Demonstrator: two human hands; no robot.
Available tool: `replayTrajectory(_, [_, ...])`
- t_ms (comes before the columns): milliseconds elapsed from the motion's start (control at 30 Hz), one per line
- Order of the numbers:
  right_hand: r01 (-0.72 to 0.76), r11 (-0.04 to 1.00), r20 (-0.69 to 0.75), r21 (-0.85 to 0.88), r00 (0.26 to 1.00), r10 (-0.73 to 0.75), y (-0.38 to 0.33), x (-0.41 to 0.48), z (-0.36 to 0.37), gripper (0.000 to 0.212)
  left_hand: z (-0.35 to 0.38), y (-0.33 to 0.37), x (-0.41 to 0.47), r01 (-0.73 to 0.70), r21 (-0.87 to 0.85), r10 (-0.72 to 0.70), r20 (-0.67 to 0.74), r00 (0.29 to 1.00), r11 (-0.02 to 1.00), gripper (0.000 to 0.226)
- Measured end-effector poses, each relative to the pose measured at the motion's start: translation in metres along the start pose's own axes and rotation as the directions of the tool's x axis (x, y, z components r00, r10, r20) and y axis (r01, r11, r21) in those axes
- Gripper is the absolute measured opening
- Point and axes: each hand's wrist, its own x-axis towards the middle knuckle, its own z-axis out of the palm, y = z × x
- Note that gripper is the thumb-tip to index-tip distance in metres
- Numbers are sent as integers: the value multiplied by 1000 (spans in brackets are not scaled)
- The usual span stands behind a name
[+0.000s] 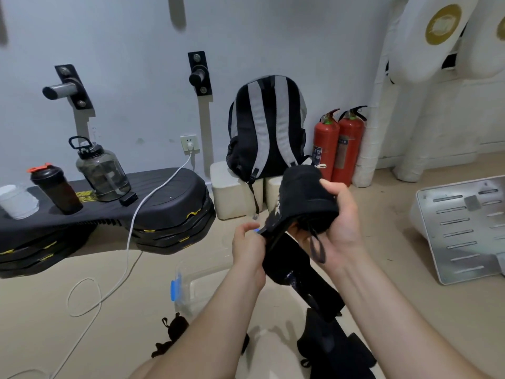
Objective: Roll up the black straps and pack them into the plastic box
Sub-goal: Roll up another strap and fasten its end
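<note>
A thick roll of black strap (306,195) is held up in front of me, gripped from the right by my right hand (337,225). My left hand (247,244) pinches the strap's loose part just left of the roll. The unrolled tail (297,274) hangs down between my forearms toward the floor. A clear plastic box (202,272) with a blue latch lies on the floor below my left hand. More black straps (330,348) lie on the floor near me, and another small black piece (175,326) sits by the box.
A black bench (164,203) at the left carries a shaker bottle (56,188), a large jug (102,170) and a white charging cable (128,242). A backpack (266,127) leans on the wall by two red fire extinguishers (338,143). A white slotted panel (464,228) lies at the right.
</note>
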Motion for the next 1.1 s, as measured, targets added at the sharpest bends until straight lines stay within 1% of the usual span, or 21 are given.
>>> replayTrajectory(67, [-31,999,4,-18,1000,31,5,-1,2,30,-5,5,-4,170,-149,-153,119,981,974,34])
replayTrajectory(133, [-48,998,13,51,999,48,1,0,3,34,-9,13,-8,236,-95,-207,241,948,967,20])
replayTrajectory(167, [-41,995,10,92,999,41,-5,1,1,33,-10,17,-9,212,-23,-199,261,945,977,23])
replayTrajectory(233, [-12,989,5,150,1000,11,-17,3,-2,29,-11,27,-8,46,0,-45,217,975,999,27])
replayTrajectory(300, [-6,985,15,170,1000,4,-22,4,-6,23,-11,40,-9,-156,-52,160,94,983,986,15])
replayTrajectory(367, [-36,995,42,89,999,32,-19,2,-7,23,-15,52,-12,-306,-118,301,-62,952,945,8])
replayTrajectory(433, [-73,995,54,-72,996,77,-11,1,-4,25,-19,55,-11,-383,-162,345,-219,913,909,8])
replayTrajectory(500, [-86,976,54,-202,994,98,-1,2,0,27,-20,47,-3,-334,-152,283,-281,917,930,21])
replayTrajectory(600, [-74,958,49,-278,995,91,10,1,3,29,-21,20,10,-76,-217,29,-210,977,973,25])
replayTrajectory(667, [-80,963,67,-258,993,101,11,-3,6,26,-30,10,19,99,-381,-194,-220,956,919,16])
replayTrajectory(700, [-78,969,77,-232,992,99,9,-4,7,24,-37,6,23,139,-417,-255,-236,938,898,15])
replayTrajectory(733, [-75,971,65,-226,994,92,5,-3,9,23,-42,5,28,160,-369,-260,-239,936,916,17])
replayTrajectory(767, [-63,970,35,-235,997,73,-1,-1,6,22,-45,6,31,155,-211,-204,-232,951,965,18])
replayTrajectory(800, [-49,967,0,-250,999,50,-8,0,2,21,-47,10,34,117,17,-111,-207,972,993,19])
replayTrajectory(833, [-39,963,-25,-265,999,34,-14,3,-3,20,-48,12,37,68,275,-21,-171,985,959,26])
replayTrajectory(867, [-39,957,-38,-288,999,29,-19,4,-7,20,-51,14,42,19,486,63,-153,986,873,36])
replayTrajectory(900, [-40,945,-34,-326,999,31,-23,5,-11,19,-55,20,44,-23,582,143,-162,976,813,43])
replayTrajectory(933, [-43,929,-30,-368,999,34,-27,5,-12,19,-59,29,45,-75,584,238,-208,949,808,46])
replayTrajectory(1000, [-48,904,-29,-426,999,39,-34,4,-14,19,-65,50,35,-264,437,411,-284,866,860,42])
replayTrajectory(1033, [-46,899,-24,-435,999,39,-37,5,-16,18,-63,60,27,-344,323,428,-242,871,882,38])
replayTrajectory(1100, [-49,897,-18,-440,999,46,-39,5,-16,17,-49,72,0,-435,193,442,12,897,879,27])
